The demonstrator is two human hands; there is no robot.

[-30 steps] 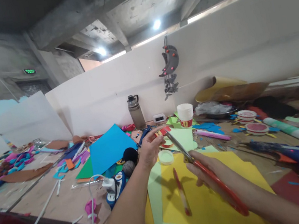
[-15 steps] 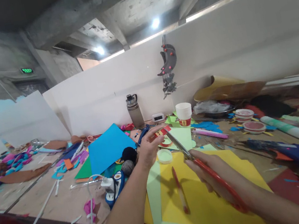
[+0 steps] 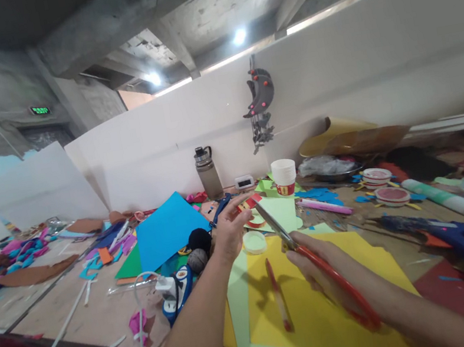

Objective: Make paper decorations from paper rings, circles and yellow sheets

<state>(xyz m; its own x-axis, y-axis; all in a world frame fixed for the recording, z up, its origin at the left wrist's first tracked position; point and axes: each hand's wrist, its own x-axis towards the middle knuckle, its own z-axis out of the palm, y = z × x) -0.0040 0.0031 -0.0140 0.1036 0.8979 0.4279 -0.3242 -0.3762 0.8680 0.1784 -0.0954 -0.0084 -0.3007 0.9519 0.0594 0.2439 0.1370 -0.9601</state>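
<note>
My left hand [image 3: 229, 231] is closed on a small red and yellow piece of paper [image 3: 249, 202], pinched at the fingertips. Red-handled scissors [image 3: 327, 270] are gripped in my right hand [image 3: 321, 256], their blades pointing up and left to the edge of that piece. Whether the blades touch the paper I cannot tell. Below the hands, a red pen [image 3: 277, 294] lies on yellow paper [image 3: 321, 325]. A pale round ring or lid [image 3: 254, 242] rests at the top of the sheets. Stacked paper cups [image 3: 284, 176] with a red and yellow band stand behind.
Left of my forearm are a blue sheet [image 3: 168, 229], dark balls [image 3: 199, 239] and a power strip [image 3: 176, 294] with a white cable. A blue glue gun [image 3: 444, 234] lies on the right. A grey bottle [image 3: 208, 175] stands against the white board [image 3: 143, 153].
The red and yellow piece has turned slightly between my left fingers. Both hands stay in nearly the same place, and the whole view has shifted a little.
</note>
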